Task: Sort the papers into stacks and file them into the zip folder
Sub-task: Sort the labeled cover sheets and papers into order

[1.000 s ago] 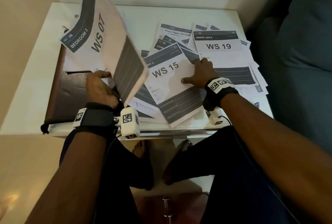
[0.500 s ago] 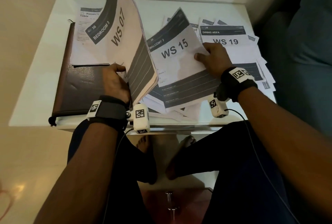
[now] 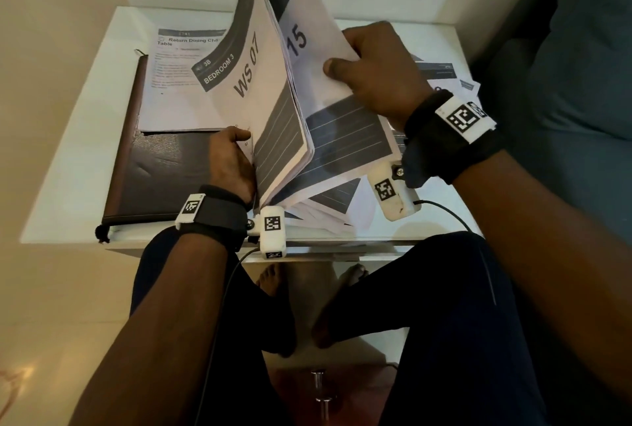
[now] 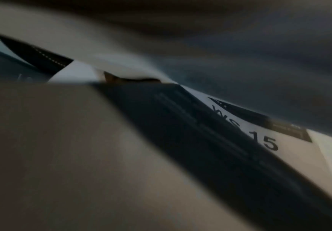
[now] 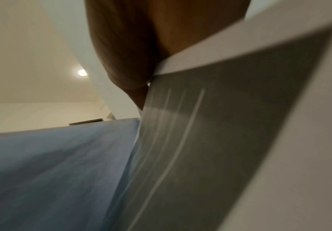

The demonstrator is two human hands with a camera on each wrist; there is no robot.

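Sheet "WS 15" [image 3: 328, 90], dark-banded, meets upright "WS 07" stack [image 3: 260, 90].

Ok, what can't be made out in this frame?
- Head view: the WS 15 sheet shows only "15"; the WS 07 stack covers the rest.
- Left wrist: left hand's grip hidden by blurred paper.
- Right wrist: right hand mostly cut off; sheet print blurred.
- Zip folder: zipper state unclear.

The front sheet of the held stack [image 3: 260, 90] reads "3B", "BEDROOM 3" and "WS 07". The sheet [image 3: 307, 49] lifted beside it shows "15"; the left wrist view gives it whole as "WS 15". A flat page [image 3: 178, 83] on the brown folder [image 3: 154, 169] is headed "Return Dining Cha… Table".
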